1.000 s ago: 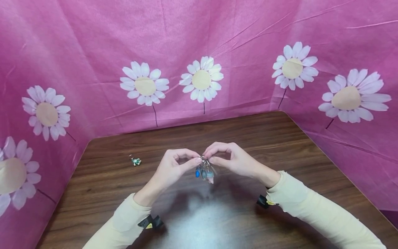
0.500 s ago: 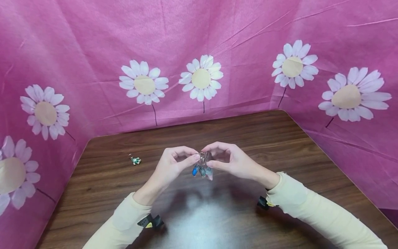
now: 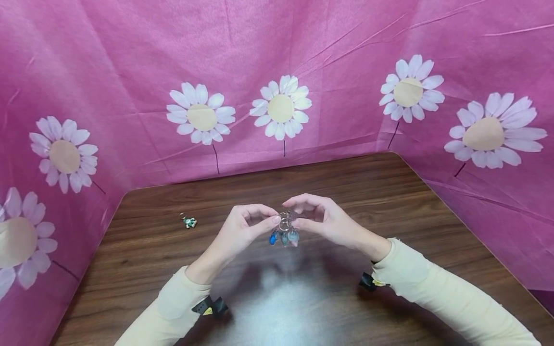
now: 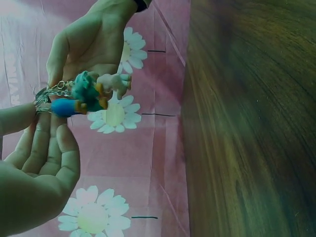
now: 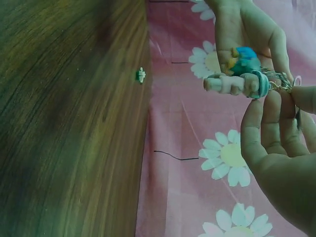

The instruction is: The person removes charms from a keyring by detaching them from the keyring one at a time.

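Head view: a key ring (image 3: 283,222) with a cluster of small charms (image 3: 283,237) is held above the middle of the dark wooden table (image 3: 389,192), pinched between thumb and forefinger of the left hand (image 3: 242,230) on one side and of the right hand (image 3: 324,221) on the other. Compared with a second ago, the ring has been turned slightly and raised a little, the charms now hanging more squarely beneath it — the work on the ring is judged to be under way, nothing yet detached or added. A separate small green figure charm (image 3: 188,222) is left lying on the table, well apart to the left, near the pink daisy-printed cloth (image 3: 130,72). Left wrist view: the blue charm (image 4: 66,107) and a teal-haired figure (image 4: 94,91) are seen dangling from short chains, the ring being pinched at the left fingertips (image 4: 24,116) while the other fingers are loosely curled. Right wrist view: the same figures (image 5: 239,74) are shown between both hands, the right fingertips (image 5: 301,96) closed on the ring — the loose charm (image 5: 141,75) is visible far off on the table.
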The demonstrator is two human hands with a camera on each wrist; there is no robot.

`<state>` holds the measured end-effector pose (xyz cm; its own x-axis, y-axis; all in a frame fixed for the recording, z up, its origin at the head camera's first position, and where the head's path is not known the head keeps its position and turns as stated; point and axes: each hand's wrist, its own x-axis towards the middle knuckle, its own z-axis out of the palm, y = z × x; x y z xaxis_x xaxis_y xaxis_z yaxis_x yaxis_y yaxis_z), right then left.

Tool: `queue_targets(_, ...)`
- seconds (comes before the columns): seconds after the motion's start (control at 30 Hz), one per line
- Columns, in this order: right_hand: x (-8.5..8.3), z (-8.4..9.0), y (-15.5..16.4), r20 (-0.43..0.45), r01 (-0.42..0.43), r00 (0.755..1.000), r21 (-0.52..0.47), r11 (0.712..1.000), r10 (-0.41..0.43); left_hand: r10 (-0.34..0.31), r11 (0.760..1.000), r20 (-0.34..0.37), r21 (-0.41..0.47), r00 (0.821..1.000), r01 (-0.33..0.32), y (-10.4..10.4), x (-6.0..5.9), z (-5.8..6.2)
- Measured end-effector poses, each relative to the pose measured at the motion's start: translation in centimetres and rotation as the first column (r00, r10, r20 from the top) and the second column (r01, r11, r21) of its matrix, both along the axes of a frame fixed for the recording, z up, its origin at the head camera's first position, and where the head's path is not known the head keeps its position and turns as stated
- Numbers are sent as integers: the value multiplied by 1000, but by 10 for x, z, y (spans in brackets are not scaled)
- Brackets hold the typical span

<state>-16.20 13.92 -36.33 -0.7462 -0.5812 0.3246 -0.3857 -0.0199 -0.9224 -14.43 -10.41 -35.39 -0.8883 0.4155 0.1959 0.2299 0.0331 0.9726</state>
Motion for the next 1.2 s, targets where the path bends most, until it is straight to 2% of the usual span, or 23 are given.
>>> queue_targets(0.2, 1, 3, 1, 67, 9, 998, 3, 1000, -9, -24, 998, -24, -50, 999, 23, 0, -1, -1)
queue_targets(0.37, 3, 5, 0, 139, -40, 989, -31, 999, 44, -48, 993, -31, -107, 998, 44, 1, -2, -1)
queue_targets(0.5, 4, 6, -1, 185, -46, 981, -41, 998, 52, -52, 989, -77, -144, 996, 41, 2, -2, -2)
queue_targets(0.6, 3, 5, -1, 196, -54, 979, -44, 998, 62, -45, 991, -102, -131, 994, 32, 2, -2, -3)
queue_targets(0.7, 3, 3, -1, 201, -90, 974, -57, 994, 99, -42, 996, -79, -80, 996, 36, 3, -1, -3)
queue_targets(0.77, 3, 1, -1, 190, -118, 973, -62, 991, 128, -34, 998, -60, -49, 998, 31, 3, -1, -3)
queue_targets(0.87, 3, -1, -2, 127, -110, 985, -41, 993, 114, -26, 999, -36, -22, 999, 25, 4, 0, -3)
queue_targets(1.0, 3, -1, -5, 14, -31, 999, -27, 999, 31, -14, 999, -40, -31, 999, 13, 4, -1, -3)
queue_targets(1.2, 5, 1, -5, -66, 71, 995, -10, 997, -72, -9, 1000, -41, -16, 999, 8, 4, -2, -3)
